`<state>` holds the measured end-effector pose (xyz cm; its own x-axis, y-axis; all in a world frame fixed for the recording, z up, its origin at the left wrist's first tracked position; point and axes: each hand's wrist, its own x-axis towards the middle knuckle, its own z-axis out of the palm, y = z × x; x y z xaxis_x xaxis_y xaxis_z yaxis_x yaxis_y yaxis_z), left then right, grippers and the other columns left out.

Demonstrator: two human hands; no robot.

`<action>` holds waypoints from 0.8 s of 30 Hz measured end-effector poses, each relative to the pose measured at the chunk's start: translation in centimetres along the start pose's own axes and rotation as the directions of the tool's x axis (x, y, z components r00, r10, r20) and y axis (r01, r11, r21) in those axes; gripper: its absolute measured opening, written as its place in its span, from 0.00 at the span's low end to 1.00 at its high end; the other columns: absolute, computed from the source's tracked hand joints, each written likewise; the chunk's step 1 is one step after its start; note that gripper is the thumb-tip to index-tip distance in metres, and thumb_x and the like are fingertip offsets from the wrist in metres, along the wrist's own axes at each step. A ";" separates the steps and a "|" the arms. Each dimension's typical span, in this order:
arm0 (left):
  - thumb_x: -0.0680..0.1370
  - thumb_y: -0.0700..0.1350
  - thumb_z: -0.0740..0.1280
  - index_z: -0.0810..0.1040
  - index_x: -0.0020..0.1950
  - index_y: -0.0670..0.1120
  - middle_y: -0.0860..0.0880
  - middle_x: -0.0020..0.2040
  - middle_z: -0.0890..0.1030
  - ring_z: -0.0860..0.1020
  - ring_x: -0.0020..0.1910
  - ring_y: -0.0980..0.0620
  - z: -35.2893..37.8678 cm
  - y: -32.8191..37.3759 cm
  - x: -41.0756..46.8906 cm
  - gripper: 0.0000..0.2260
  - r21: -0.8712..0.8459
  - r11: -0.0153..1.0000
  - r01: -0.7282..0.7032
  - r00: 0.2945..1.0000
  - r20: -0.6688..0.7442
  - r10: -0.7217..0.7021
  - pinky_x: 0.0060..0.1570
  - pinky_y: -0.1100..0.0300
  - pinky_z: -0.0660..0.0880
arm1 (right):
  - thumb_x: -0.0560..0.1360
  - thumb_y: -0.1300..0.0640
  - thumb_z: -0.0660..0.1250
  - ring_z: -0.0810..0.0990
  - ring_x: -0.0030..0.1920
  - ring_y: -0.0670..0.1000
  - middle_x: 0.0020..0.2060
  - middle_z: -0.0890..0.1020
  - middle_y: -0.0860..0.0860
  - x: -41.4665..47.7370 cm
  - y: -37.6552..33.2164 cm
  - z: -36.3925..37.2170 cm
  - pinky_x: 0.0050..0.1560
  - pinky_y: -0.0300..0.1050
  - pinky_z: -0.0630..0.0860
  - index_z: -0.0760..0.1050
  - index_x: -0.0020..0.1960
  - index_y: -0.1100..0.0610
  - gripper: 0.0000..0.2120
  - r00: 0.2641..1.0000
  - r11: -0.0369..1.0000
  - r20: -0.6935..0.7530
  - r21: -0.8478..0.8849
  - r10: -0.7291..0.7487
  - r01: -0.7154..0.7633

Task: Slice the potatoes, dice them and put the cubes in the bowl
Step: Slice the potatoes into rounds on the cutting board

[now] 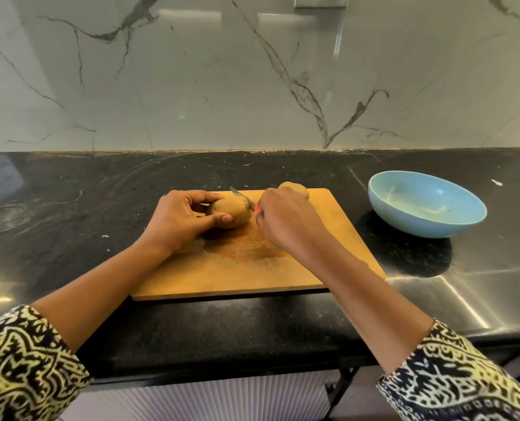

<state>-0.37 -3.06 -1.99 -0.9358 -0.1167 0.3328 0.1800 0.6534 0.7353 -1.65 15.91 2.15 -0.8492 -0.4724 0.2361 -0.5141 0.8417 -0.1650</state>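
A whole brown potato point(232, 211) lies on the wooden cutting board point(246, 268). My left hand point(181, 221) grips its left end between thumb and fingers. My right hand point(286, 223) holds a knife point(242, 197) with a red handle. The blade rests across the potato's right end and points away to the upper left. A second potato point(296, 189) sits at the board's far edge, partly hidden behind my right hand. A light blue bowl point(427, 203) stands on the counter to the right of the board, with nothing in it.
The black stone counter point(70, 214) runs left and right, with a marble wall point(222, 86) behind it. Its front edge lies close below the board. Small white specks dot the surface.
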 end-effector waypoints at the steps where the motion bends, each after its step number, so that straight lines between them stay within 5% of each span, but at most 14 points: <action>1: 0.67 0.49 0.76 0.79 0.60 0.50 0.52 0.54 0.81 0.78 0.49 0.60 0.0 0.1 -0.1 0.22 0.008 1.000 -0.005 1.000 -0.001 0.005 0.46 0.68 0.75 | 0.80 0.59 0.60 0.71 0.37 0.49 0.33 0.69 0.48 -0.4 0.1 0.2 0.36 0.42 0.67 0.77 0.51 0.57 0.07 1.000 1.000 -0.021 0.000 -0.004 0.004; 4: 0.68 0.48 0.75 0.78 0.61 0.50 0.52 0.54 0.80 0.77 0.48 0.60 0.1 0.3 -0.2 0.22 0.032 0.999 -0.010 1.000 -0.003 0.010 0.44 0.70 0.74 | 0.81 0.58 0.59 0.69 0.35 0.47 0.33 0.67 0.47 -1.3 -0.1 0.4 0.32 0.41 0.65 0.77 0.52 0.57 0.08 0.999 1.000 -0.046 0.000 -0.009 0.009; 9: 0.67 0.51 0.75 0.78 0.62 0.49 0.53 0.53 0.80 0.77 0.49 0.58 0.0 0.4 -0.3 0.24 0.041 0.999 -0.004 1.000 -0.019 0.004 0.46 0.69 0.74 | 0.82 0.56 0.58 0.75 0.45 0.51 0.50 0.79 0.54 -1.5 -0.7 0.9 0.40 0.42 0.66 0.75 0.55 0.58 0.09 1.000 1.000 0.020 0.017 0.004 -0.005; 16: 0.67 0.53 0.74 0.77 0.63 0.49 0.54 0.52 0.80 0.78 0.52 0.58 -0.2 0.1 -0.2 0.25 -0.005 0.999 0.051 0.999 -0.001 -0.051 0.49 0.66 0.75 | 0.82 0.53 0.57 0.75 0.45 0.49 0.44 0.76 0.50 -5.8 0.4 1.3 0.42 0.42 0.69 0.75 0.57 0.53 0.10 0.998 0.999 0.059 -0.017 0.028 -0.027; 24: 0.66 0.53 0.74 0.77 0.63 0.53 0.52 0.59 0.79 0.77 0.57 0.54 -0.3 0.1 -0.1 0.26 -0.043 0.997 0.065 0.997 0.054 -0.062 0.55 0.61 0.74 | 0.81 0.49 0.57 0.76 0.41 0.45 0.41 0.79 0.47 -5.0 1.0 1.3 0.38 0.39 0.72 0.76 0.60 0.51 0.14 0.979 0.989 -0.168 0.109 0.113 -0.096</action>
<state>-0.14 -3.19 -1.80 -0.9601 -0.1166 0.2540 0.1320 0.6120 0.7797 1.96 18.75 -0.46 -0.8695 -0.3235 0.3732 -0.4406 0.8495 -0.2901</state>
